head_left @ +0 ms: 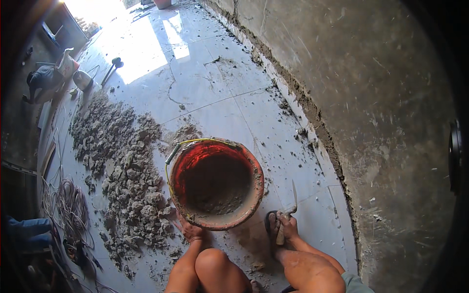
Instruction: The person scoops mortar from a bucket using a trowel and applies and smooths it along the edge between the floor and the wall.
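A red-orange bucket (260, 195) stands before me, grey wet mortar (222, 202) showing low inside it. Dried mortar cakes its rim, and a yellow wire handle lies along the far and left edge. My left hand (191, 230) grips the outside of the bucket at its near left side; some of its fingers are hidden behind the wall. To the right of the bucket, beside my sandalled foot (271, 225), my right hand (287, 223) is closed round a trowel (295, 198). Its wooden handle end points toward me and the thin blade points away.
A long heap of crumbly grey mortar (134, 185) covers the floor left of the bucket. Tangled cable (73, 205) lies farther left. A shovel (111, 71), a pale bucket (82, 79) and another person (45, 83) are at far left. A rough wall (391, 122) rises along the right.
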{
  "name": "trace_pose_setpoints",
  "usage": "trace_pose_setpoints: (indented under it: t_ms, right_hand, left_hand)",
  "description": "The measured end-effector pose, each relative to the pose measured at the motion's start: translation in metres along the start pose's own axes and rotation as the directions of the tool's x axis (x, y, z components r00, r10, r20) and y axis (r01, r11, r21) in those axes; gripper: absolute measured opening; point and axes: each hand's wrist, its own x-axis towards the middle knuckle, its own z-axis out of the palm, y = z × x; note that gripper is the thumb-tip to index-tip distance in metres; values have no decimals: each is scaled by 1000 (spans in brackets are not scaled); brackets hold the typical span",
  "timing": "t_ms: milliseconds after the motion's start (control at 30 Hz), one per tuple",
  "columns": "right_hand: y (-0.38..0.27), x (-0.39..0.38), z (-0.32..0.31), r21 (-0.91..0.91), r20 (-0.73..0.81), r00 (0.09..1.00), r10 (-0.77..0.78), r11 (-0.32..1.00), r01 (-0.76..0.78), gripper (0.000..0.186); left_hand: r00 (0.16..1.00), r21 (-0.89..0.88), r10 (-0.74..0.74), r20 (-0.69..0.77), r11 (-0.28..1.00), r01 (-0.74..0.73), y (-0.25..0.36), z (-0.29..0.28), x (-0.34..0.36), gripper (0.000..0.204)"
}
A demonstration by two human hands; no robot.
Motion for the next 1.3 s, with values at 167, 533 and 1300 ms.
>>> trace_pose_setpoints:
  t_ms: [167,533,1300]
  right_hand:
    - [0,2,-2,2,4,1000,-25,1000,25,17]
    - [-26,-6,9,-186,166,983,-73,977,104,17]
    - [-205,148,116,-76,621,783,29,997,23,56]
  left_hand:
    - [1000,3,-4,3,1000,4,-1,5,1,81]
    - [1000,54,-25,14,998,24,-7,18,-4,81]
    - [928,-732,-223,299,570,373,-8,-117,83,39]
